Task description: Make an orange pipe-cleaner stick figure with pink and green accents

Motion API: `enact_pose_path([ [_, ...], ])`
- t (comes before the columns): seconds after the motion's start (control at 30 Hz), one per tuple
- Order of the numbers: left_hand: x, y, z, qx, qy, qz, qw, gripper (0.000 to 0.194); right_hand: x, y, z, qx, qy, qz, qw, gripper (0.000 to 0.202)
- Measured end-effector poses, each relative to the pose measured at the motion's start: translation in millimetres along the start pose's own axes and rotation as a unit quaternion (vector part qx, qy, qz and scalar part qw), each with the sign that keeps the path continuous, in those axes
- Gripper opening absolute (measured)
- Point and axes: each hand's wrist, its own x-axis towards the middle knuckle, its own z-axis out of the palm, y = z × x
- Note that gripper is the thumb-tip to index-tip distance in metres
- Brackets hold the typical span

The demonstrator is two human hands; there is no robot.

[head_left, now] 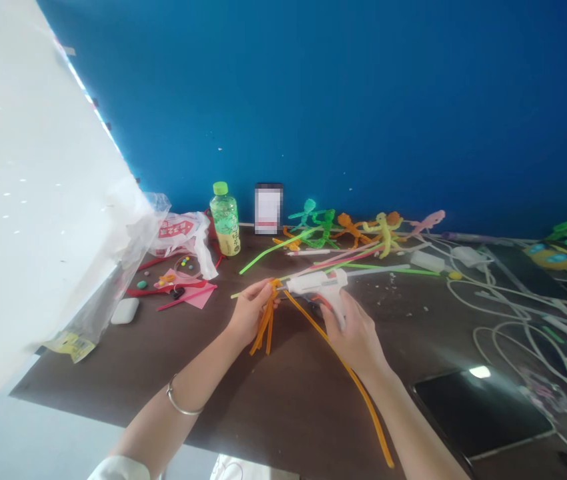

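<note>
My left hand (251, 312) pinches a bundle of orange pipe cleaners (265, 325) near its top, where they are wound together. Several short orange ends hang below the fingers. One long orange pipe cleaner (341, 363) runs from the bundle down to the right, passing by my right wrist. Wrapped round the handle of a white hot glue gun (331, 290) are the fingers of my right hand (358, 333). The gun points left, its nozzle at the wound orange top; whether they touch I cannot tell.
Behind stand a green-capped bottle (225, 223), a phone (268, 210) and several pipe-cleaner figures (386, 233). Loose pipe cleaners (278, 250) lie in front of them. At left are plastic bags (181, 233) and a white case (125, 311); at right, a tablet (483, 407) and tangled white cables (508, 333).
</note>
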Motion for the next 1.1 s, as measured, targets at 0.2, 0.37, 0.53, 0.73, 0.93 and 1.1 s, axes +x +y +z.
enact_pose_path([
  [0.2, 1, 2, 0.4, -0.013, 0.017, 0.01, 1.0, 0.033, 6, 14, -8, -0.039, 0.055, 0.03, 0.997, 0.043],
  [0.37, 0, 4, 0.6, -0.009, 0.03, 0.005, 0.999, 0.032, 16, 51, -15, -0.113, 0.009, 0.176, 0.978, 0.045],
  [0.53, 0, 4, -0.5, -0.01, 0.025, 0.01, 1.0, 0.029, 13, 99, -20, -0.164, 0.052, 0.239, 0.956, 0.049],
  [0.73, 0, 3, -1.5, -0.013, 0.024, 0.013, 1.0, 0.03, 9, 85, -23, -0.24, 0.106, 0.237, 0.935, 0.05],
  [0.93, 0, 6, -0.1, -0.005, 0.018, 0.022, 1.0, 0.031, 15, -8, 14, -0.081, -0.116, -0.029, 0.989, 0.013],
  [1.1, 0, 8, 0.4, -0.008, 0.02, 0.04, 0.999, 0.03, 5, -37, 30, -0.141, -0.198, -0.016, 0.97, 0.015],
])
